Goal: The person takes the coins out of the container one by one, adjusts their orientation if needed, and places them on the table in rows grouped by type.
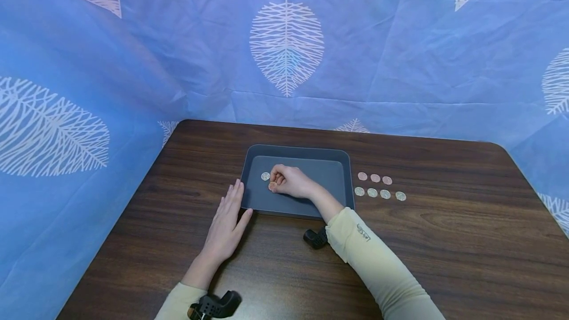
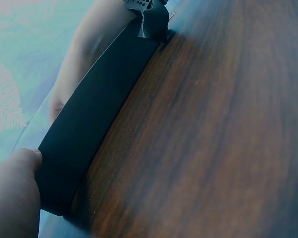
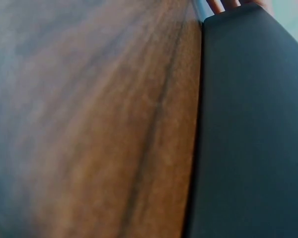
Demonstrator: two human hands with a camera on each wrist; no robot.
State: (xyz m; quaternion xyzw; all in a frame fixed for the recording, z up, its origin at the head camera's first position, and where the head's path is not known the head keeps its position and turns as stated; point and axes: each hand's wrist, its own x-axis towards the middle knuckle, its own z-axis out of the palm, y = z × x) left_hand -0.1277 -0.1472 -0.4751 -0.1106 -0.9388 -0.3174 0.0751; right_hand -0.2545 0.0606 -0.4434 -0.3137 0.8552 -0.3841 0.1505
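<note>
A dark grey rectangular tray (image 1: 302, 151) lies on the wooden table. Over its left half, my right hand (image 1: 291, 181) pinches a copper-coloured coin (image 1: 272, 186) between thumb and fingers, low above the tray floor or touching it; I cannot tell which. Just up and left of that coin lies a silver coin (image 1: 265, 176) in the tray. My left hand (image 1: 225, 226) rests at the tray's near left corner, fingers straight along its left side. In the left wrist view, the left thumb (image 2: 27, 161) touches the tray's outer wall (image 2: 97, 109). The right wrist view hides the right hand's fingers.
Right of the tray, three copper-coloured coins (image 1: 375, 178) form a row on the table (image 1: 467, 211). Nearer to me is a row of several silver coins (image 1: 372, 192). Blue cloth (image 1: 378, 53) with white leaf prints hangs behind the table and along its left side.
</note>
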